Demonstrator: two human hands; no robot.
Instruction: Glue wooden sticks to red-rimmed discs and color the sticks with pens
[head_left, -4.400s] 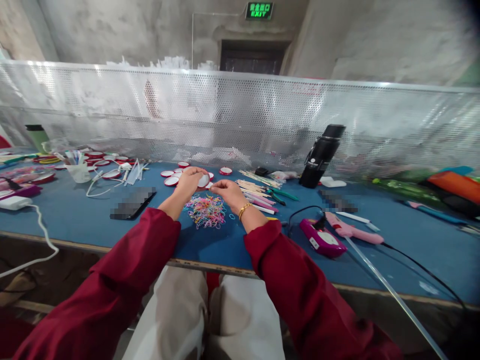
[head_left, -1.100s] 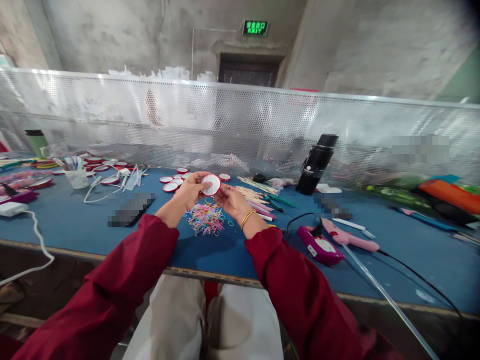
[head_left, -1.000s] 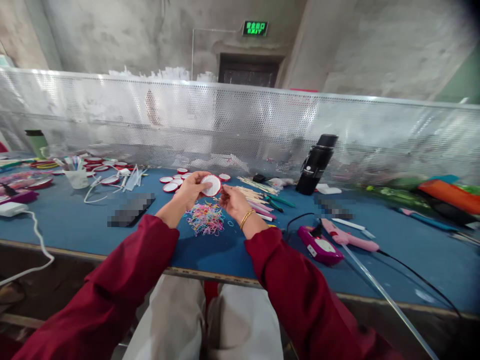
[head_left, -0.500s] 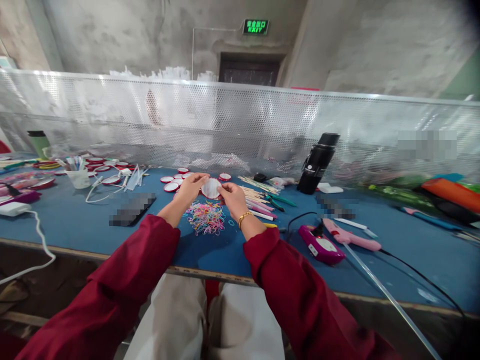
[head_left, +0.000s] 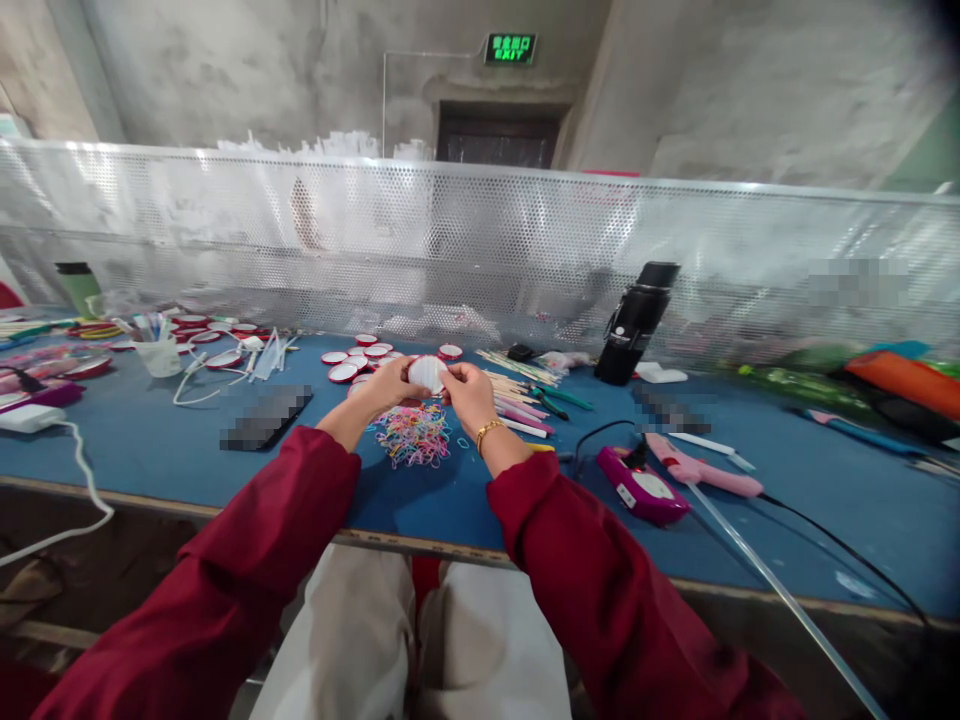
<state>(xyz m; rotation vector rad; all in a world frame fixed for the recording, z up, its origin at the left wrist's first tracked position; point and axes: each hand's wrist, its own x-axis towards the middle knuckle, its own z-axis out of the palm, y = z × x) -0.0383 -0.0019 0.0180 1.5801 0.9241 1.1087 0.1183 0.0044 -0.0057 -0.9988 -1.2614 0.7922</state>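
Between my two hands is a round white disc with a thin red rim [head_left: 427, 374], held above the table. My left hand [head_left: 388, 386] grips its left edge, fingers closed on it. On the opposite edge, my right hand [head_left: 469, 392] pinches the disc with thumb and fingers; a gold bracelet circles that wrist. Just below lies a loose pile of small coloured rubber bands [head_left: 414, 437]. Behind my left hand, several similar red-rimmed white discs [head_left: 343, 373] rest on the blue table [head_left: 442, 510].
Sticks [head_left: 517, 388] and green-handled pliers [head_left: 551, 402] lie right of my hands. Farther right are a black bottle [head_left: 636, 325], a purple power socket [head_left: 643, 488] and a pink glue gun [head_left: 701, 470]. A dark blurred-out flat object [head_left: 266, 418] lies left. A perforated metal screen [head_left: 480, 250] borders the back.
The disc has shifted slightly right and turned a little. My left hand has moved from the disc's upper left edge to grip lower around its left side.
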